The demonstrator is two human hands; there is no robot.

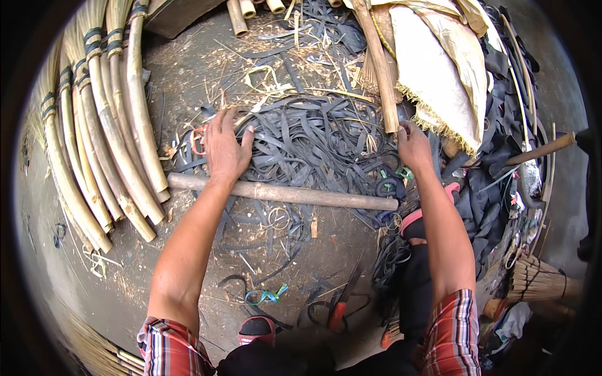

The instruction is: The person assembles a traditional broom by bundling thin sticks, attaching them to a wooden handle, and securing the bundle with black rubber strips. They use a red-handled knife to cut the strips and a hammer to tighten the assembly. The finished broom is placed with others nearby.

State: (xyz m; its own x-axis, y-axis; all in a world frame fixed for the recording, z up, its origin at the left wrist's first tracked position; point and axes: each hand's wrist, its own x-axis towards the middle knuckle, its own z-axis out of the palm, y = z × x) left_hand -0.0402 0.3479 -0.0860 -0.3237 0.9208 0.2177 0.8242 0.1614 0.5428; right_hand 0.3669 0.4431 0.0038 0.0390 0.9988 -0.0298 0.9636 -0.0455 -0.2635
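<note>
My left hand [227, 148] is open, its fingers spread at the left side of a tangled pile of black rubber strips [313, 141]. Beside its fingertips shows an orange-red loop [197, 141], which looks like a scissor handle. My right hand [414, 148] is closed at the pile's right side, next to the lower end of a wooden broom handle [379, 75]. Whatever its curled fingers hold, if anything, is too small to make out. A loose bamboo pole [295, 193] lies crosswise below the pile, passing under my left wrist.
Several grass brooms with bamboo handles [116, 135] lie at the left. White sacking [436, 69] is at the upper right, above dark rubber scraps [467, 219]. A knife with a red handle [337, 316] lies near my feet. Bamboo ends [237, 19] show at the far edge.
</note>
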